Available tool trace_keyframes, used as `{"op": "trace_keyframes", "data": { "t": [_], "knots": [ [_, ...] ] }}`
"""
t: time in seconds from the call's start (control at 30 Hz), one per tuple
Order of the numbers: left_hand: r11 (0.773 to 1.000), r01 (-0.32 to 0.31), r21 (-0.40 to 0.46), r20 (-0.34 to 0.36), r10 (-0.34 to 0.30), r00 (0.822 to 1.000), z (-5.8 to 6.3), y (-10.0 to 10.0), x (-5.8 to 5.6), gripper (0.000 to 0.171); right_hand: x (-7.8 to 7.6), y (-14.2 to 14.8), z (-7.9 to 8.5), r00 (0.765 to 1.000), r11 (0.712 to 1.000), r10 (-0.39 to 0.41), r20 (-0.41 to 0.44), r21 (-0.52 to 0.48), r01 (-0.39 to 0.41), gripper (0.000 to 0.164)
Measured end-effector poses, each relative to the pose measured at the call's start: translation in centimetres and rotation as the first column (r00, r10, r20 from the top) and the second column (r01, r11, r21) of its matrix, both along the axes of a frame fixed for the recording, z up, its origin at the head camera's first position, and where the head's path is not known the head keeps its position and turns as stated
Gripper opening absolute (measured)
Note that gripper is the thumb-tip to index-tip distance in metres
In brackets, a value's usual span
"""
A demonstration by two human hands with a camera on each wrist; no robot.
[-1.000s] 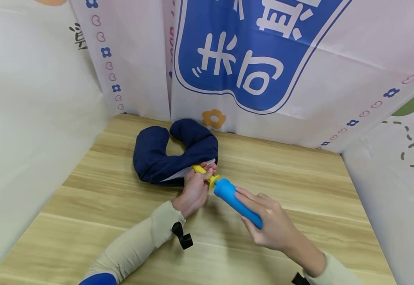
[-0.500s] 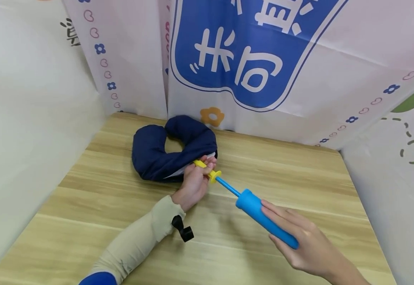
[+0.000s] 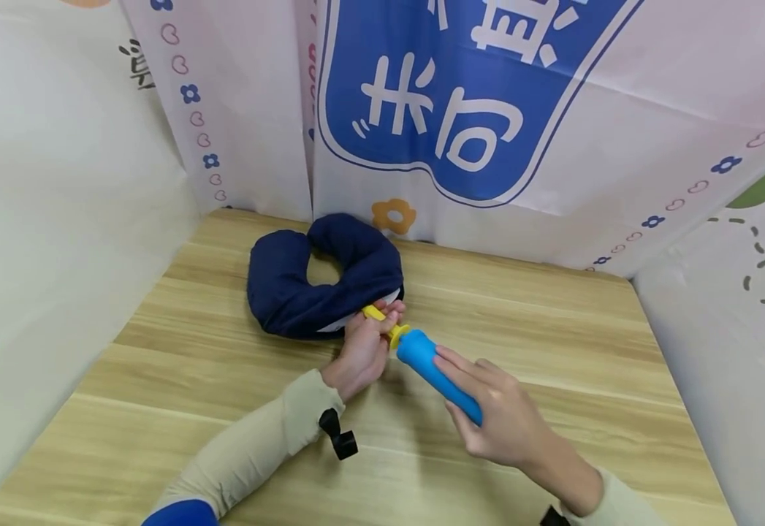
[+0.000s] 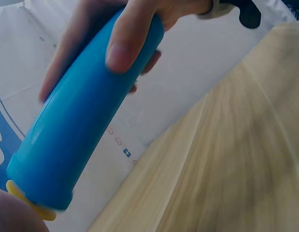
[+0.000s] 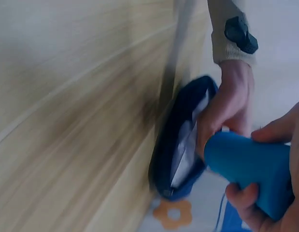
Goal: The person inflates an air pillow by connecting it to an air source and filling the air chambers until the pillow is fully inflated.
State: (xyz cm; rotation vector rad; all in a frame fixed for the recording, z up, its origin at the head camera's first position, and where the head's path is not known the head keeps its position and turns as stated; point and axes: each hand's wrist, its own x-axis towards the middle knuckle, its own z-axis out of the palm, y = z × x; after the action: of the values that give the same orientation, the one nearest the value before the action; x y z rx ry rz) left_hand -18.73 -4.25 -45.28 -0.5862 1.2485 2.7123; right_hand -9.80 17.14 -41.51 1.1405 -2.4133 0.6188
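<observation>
1. Head view: a navy U-shaped pillow (image 3: pixel 283 292) lies on the wooden table (image 3: pixel 553 329), near the patterned backdrop (image 3: pixel 257 109), its open end facing away from the person.
2. The left hand (image 3: pixel 364 349) pinches the yellow nozzle (image 3: pixel 374 313) at the pillow's near edge, where a white lining (image 3: pixel 336 324) shows through an opening.
3. The right hand (image 3: pixel 503 409) has its fingers wrapped round the blue pump barrel (image 3: pixel 431 365), which slants down toward the nozzle.
4. Both wrist views agree on the right hand's grip; in the left one, the barrel meets the yellow flange (image 4: pixel 48 212), so the pump looks fully pushed in.
5. Done, as I judge it: nozzle brought to the pillow, pumping under way.
6. Left, probably: finishing the air, freeing the nozzle and closing the opening. Fingers hide the joint, and how full the pillow is I cannot tell.
</observation>
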Motion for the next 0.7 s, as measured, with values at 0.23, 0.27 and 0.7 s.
{"op": "trace_keyframes", "data": {
  "t": [0.23, 0.27, 0.7],
  "knots": [
    [0.999, 0.035, 0.029, -0.056, -0.033, 0.998, -0.5, 0.7, -0.8, 0.03, -0.2, 1.4, -0.1, 0.999, 0.999, 0.011, 0.043, 0.033, -0.012, 0.059],
    [0.999, 0.025, 0.037, -0.055, -0.023, 0.998, -0.5, 0.6, -1.0, 0.03, 0.2, 2.0, 0.1, 0.999, 0.999, 0.01, 0.052, 0.042, -0.013, 0.057],
    [0.999, -0.003, 0.04, -0.012, 0.004, 1.0, -0.2, 0.4, -1.1, 0.032, 3.9, 7.3, 2.3, 0.999, 0.999, 0.025, 0.04, -0.043, -0.023, 0.052]
  ]
}}
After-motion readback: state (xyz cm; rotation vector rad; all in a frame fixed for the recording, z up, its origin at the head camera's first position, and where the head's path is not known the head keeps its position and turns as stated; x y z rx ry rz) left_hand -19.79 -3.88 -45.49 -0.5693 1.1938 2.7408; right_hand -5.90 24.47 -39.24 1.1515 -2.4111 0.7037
